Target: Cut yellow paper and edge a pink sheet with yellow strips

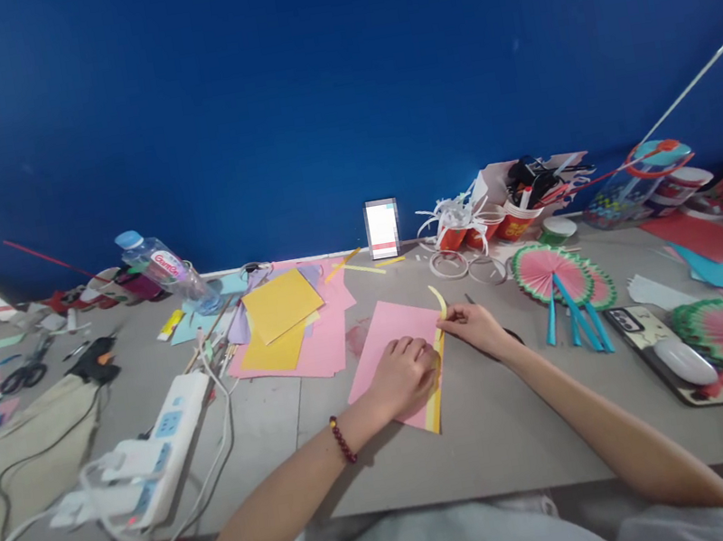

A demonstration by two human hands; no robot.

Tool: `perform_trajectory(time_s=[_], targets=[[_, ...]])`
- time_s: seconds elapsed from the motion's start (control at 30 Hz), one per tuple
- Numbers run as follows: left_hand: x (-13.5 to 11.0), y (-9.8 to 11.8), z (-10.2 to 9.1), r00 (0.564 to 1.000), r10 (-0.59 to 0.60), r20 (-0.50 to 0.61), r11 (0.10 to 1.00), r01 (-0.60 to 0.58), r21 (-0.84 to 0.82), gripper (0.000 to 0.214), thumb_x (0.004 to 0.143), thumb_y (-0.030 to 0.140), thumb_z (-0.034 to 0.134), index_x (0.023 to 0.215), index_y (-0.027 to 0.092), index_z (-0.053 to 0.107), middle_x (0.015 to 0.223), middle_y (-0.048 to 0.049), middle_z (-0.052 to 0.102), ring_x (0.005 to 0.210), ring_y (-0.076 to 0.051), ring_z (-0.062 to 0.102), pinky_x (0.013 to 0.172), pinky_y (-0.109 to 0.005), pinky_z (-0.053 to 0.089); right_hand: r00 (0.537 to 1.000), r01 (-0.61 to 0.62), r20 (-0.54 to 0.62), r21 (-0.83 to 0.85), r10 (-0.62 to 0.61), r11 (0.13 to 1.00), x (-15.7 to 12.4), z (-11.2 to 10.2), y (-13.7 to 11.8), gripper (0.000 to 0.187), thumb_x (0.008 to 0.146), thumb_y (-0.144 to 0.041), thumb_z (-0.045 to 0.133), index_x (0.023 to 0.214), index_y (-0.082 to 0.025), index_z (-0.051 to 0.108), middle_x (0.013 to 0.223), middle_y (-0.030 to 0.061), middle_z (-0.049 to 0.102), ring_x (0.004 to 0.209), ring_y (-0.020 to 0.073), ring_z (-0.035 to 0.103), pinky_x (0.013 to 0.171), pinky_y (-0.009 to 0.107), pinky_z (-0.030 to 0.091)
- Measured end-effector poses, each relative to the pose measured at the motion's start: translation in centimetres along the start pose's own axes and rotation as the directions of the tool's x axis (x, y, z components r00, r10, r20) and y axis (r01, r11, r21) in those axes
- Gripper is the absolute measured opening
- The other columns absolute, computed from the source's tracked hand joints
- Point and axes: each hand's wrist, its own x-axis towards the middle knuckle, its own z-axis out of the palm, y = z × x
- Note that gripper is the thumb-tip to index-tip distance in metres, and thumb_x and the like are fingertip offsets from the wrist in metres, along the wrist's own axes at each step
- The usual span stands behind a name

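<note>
In front of me a pink paper sheet [404, 328] lies slanted on the table, with yellow along its right edge. My left hand [409, 374] rests on the sheet, palm down, fingers slightly bent and pressing near that edge; it grips nothing. At the upper right edge, my right hand [473, 326] pinches a thin yellow strip [438, 297] between thumb and finger. The strip's free end curls up beyond the fingertips. Part of the yellow edge is hidden by the left hand.
Pink and yellow papers [285, 305] are piled to the left, near a bottle [169, 269] and a power strip [177, 428] with cables. To the right are watermelon-patterned paper fans [550, 272], a phone [634, 346] and a mouse [686, 360]. Cups [518, 218] stand against the blue wall.
</note>
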Motion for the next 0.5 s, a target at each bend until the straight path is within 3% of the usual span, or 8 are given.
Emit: perform_trajectory(time_s=[0.5], targets=[[0.05,-0.08,0.19,1.0,0.003,-0.006,1.0,-0.003,-0.005,0.022,0.089,0.023,0.049,0.109,0.019,0.057,0.109,-0.0078,0.057,0.101,-0.022,0.049,0.085,-0.037,0.04,1.0,0.018,0.016,-0.068,-0.016,0.998,0.05,0.06,0.31,0.03,0.069,-0.048,0.067,0.066,-0.019,0.062,0.067,0.0007,0.065,0.062,0.0163,0.057,0.061,0.028,0.043]])
